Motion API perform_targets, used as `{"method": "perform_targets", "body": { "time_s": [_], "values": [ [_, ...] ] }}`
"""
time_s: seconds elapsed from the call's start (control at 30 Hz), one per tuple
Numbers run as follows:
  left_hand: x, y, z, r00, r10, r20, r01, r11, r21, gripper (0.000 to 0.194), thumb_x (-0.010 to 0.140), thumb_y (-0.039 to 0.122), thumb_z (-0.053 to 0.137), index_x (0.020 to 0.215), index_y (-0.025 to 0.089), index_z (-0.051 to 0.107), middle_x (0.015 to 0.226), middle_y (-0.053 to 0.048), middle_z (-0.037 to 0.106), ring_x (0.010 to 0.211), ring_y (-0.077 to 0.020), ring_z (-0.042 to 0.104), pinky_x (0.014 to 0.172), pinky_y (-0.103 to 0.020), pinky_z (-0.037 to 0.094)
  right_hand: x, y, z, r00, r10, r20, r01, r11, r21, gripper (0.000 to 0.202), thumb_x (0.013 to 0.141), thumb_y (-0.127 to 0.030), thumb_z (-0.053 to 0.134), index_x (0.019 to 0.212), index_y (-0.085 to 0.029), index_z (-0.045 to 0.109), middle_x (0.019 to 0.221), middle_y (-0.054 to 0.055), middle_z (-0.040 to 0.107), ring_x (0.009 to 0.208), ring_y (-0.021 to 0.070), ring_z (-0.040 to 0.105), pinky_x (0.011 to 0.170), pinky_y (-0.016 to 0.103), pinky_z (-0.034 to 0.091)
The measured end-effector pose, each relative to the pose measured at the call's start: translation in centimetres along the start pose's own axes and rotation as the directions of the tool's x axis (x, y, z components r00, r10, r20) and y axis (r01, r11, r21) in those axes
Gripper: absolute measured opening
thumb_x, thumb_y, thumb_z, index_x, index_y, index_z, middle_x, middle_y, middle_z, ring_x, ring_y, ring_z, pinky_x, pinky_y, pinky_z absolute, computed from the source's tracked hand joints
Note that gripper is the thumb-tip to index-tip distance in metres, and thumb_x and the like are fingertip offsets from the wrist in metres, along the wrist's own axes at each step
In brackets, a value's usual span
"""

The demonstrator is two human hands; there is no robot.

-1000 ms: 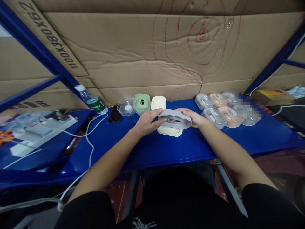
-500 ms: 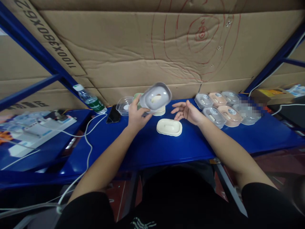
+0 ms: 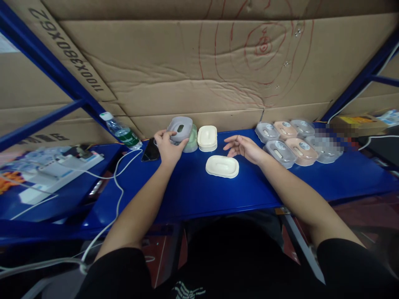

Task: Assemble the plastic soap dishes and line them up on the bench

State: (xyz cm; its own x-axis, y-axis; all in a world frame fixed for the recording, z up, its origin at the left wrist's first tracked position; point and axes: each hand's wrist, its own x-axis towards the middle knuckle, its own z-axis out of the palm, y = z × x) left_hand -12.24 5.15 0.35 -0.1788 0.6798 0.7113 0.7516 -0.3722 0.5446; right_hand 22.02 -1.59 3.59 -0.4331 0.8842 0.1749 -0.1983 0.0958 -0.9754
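My left hand [image 3: 169,149] grips a grey plastic dish [image 3: 184,124] by its near edge, thumb at the right and fingers at the left. This dish is shallow, with rounded corners and an oval slot in its middle. It is tilted and partly covers a pale green dish [image 3: 192,144]; whether the two touch I cannot tell. Right beside them stands a short stack of cream dishes [image 3: 207,138]. Nearer to me, a cream oval tray [image 3: 222,166] lies on the blue table [image 3: 199,195]. Just above its right end my right hand [image 3: 245,148] is open, fingers apart and holding nothing.
Several lidded clear-topped boxes [image 3: 301,150], grey and peach, stand in two rows at the right. A dark phone [image 3: 150,150] and a water bottle [image 3: 123,132] are at the left. White cables [image 3: 116,187] cross the table's left side. Cardboard [image 3: 174,62] walls the back.
My left hand has moved left and down with the grey dish, which has turned over to show its slot. The cream stack is now uncovered. My right hand has hardly moved.
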Motion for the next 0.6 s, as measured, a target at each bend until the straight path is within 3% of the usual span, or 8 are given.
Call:
{"method": "perform_targets", "body": {
  "time_s": [0.2, 0.4, 0.6],
  "values": [
    [-0.5, 0.5, 0.4, 0.996, 0.049, 0.081, -0.052, 0.998, 0.037, 0.073, 0.072, 0.045, 0.091, 0.132, 0.021, 0.057, 0.150, -0.022, 0.045, 0.145, -0.0444, 0.048, 0.121, -0.062, 0.040, 0.0, 0.2, 0.1, 1.000, 0.003, 0.011, -0.003, 1.000, 0.005, 0.057, 0.093, -0.072, 0.070, 0.116, -0.021, 0.073, 0.103, 0.009, 0.082, 0.076, 0.0169, 0.077, 0.071, 0.032, 0.065],
    [-0.9, 0.8, 0.3, 0.986, 0.096, 0.136, -0.102, 0.994, 0.038, 0.071, 0.081, 0.049, 0.082, 0.141, 0.021, 0.054, 0.167, -0.025, 0.037, 0.156, -0.0459, 0.038, 0.122, -0.067, 0.038, 0.0, 0.3, 0.2, 1.000, 0.006, 0.011, -0.006, 1.000, 0.016, 0.058, 0.090, -0.073, 0.073, 0.115, -0.021, 0.074, 0.102, 0.008, 0.082, 0.075, 0.0170, 0.077, 0.071, 0.032, 0.065],
    [-0.9, 1.0, 0.4, 0.982, 0.099, 0.161, -0.104, 0.994, 0.019, 0.068, 0.085, 0.047, 0.076, 0.143, 0.021, 0.054, 0.165, -0.025, 0.042, 0.157, -0.0446, 0.038, 0.121, -0.070, 0.037, 0.0, 0.3, 0.2, 1.000, 0.020, 0.000, -0.020, 1.000, 0.014, 0.061, 0.086, -0.075, 0.075, 0.115, -0.021, 0.075, 0.101, 0.008, 0.082, 0.075, 0.0171, 0.077, 0.072, 0.032, 0.065]
  ]
}}
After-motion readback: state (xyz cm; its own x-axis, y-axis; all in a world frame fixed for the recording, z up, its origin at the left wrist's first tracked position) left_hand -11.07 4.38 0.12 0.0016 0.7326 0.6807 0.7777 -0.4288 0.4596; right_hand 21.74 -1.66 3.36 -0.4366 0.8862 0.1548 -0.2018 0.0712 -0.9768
